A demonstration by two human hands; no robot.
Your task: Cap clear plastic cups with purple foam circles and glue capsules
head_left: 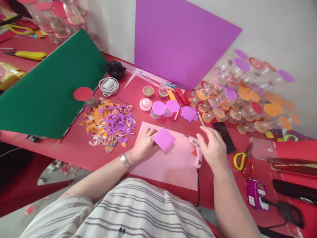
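Observation:
My left hand [145, 144], with a watch on its wrist, grips a purple foam square [164, 139] by its left side over a pink sheet [170, 168]. Whatever sits beneath the square is hidden. Beside the pink glue gun [198, 155], my right hand [214, 147] is open, thumb and fingers apart. The glue gun lies on the right edge of the sheet, its black cord running toward me. A pencil-like stick [201, 119] lies just beyond the right fingertips. Further back are more purple squares [188, 113] and two clear cups topped with purple discs [158, 107].
Orange and purple scraps [111, 122] are heaped at left, beside a green board [54, 86]. Stacked clear cups with coloured discs [230, 96] crowd the back right. A black phone [224, 137], scissors [244, 161] and a purple box [257, 195] lie to the right.

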